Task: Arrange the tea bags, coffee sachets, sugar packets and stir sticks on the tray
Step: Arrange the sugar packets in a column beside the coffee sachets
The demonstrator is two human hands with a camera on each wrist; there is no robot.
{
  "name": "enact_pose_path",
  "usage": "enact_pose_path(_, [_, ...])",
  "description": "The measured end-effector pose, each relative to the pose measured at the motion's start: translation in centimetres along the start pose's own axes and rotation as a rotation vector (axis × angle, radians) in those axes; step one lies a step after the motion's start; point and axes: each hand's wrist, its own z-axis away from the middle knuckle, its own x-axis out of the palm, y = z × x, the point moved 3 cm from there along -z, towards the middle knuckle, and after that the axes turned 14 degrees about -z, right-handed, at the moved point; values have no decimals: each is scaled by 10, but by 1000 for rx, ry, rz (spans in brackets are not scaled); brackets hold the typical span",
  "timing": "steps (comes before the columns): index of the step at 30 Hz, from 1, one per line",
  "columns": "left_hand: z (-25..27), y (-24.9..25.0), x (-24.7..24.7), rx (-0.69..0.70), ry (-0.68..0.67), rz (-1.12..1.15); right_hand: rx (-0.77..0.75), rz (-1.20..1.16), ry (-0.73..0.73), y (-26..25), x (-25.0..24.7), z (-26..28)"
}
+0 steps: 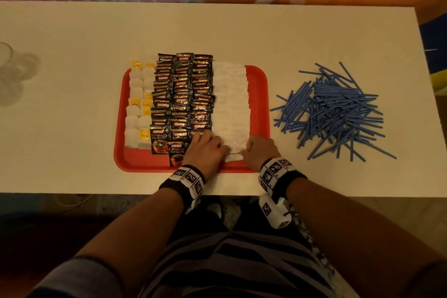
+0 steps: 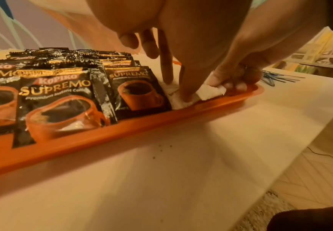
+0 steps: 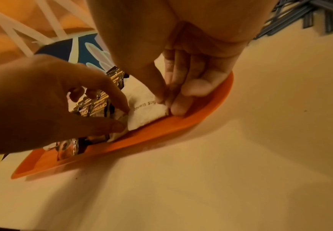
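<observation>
A red tray (image 1: pixel 262 94) holds tea bags (image 1: pixel 136 109) on its left, black coffee sachets (image 1: pixel 183 99) in the middle and a row of white sugar packets (image 1: pixel 231 99) on the right. Both hands are at the nearest sugar packet (image 3: pixel 146 114) by the tray's front rim. My left hand (image 1: pixel 205 150) pinches its left edge between index finger and thumb. My right hand (image 1: pixel 260 150) pinches its right corner, thumb on top and fingers curled beside it. A loose pile of blue stir sticks (image 1: pixel 338 109) lies on the table right of the tray.
The white table (image 1: pixel 72 128) runs wide to both sides of the tray. A clear glass (image 1: pixel 9 65) stands at its far left edge. The table's front edge is just behind my wrists, with my lap below it.
</observation>
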Motion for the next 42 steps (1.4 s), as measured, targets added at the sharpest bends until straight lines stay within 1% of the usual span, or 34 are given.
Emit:
enact_pose_path(2, [-1, 0, -1, 16, -6, 0, 13, 31, 2, 0, -1, 1])
enact_pose_path(7, [-1, 0, 1, 55, -23, -26, 52, 72, -53, 5, -6, -1])
enact_pose_path(11, [-1, -1, 4, 70, -3, -20, 63, 102, -87, 5, -8, -2])
enact_pose_path(16, [-1, -3, 7, 49, 33, 15, 61, 47, -101, 4, -9, -2])
enact_pose_path(18, [-1, -5, 9, 46, 51, 43, 44, 33, -82, 4, -10, 1])
enact_pose_path(19, [-1, -6, 9, 34, 63, 65, 13, 35, -48, 4, -12, 3])
enact_pose_path(20, [-1, -7, 10, 16, 77, 89, -52, 60, -8, 4, -14, 4])
enact_pose_path(21, [-1, -9, 10, -1, 93, 110, -148, 103, 13, 2, -15, 6])
enact_pose_path(23, [-1, -10, 10, -8, 116, 128, -368, 195, -20, -5, -11, 10])
enact_pose_path(24, [-2, -11, 10, 1, 122, 127, -436, 223, -60, -7, -8, 11])
enact_pose_path(25, [-2, -11, 10, 16, 119, 125, -458, 243, -101, -9, -4, 11])
enact_pose_path(28, [-4, -11, 11, 42, 91, 114, -399, 301, -191, -11, 4, 6])
enact_pose_path(31, [-5, -13, 3, 27, 118, 136, -357, 269, -201, -13, 2, 5])
enact_pose_path(34, [-11, -16, -9, -37, 150, 217, -292, 103, -159, -13, -13, 5])
enact_pose_path(36, [-20, -17, -19, -112, 196, 348, -246, -16, -138, -8, -28, 5])
enact_pose_path(37, [-26, -16, -26, -139, 193, 416, -234, -42, -124, -6, -38, 6])
enact_pose_path(39, [-40, -11, -37, -154, 148, 518, -189, -90, -70, 4, -57, 6])
enact_pose_path(42, [-66, 5, -54, -120, 52, 568, -97, -151, -6, 21, -85, 10])
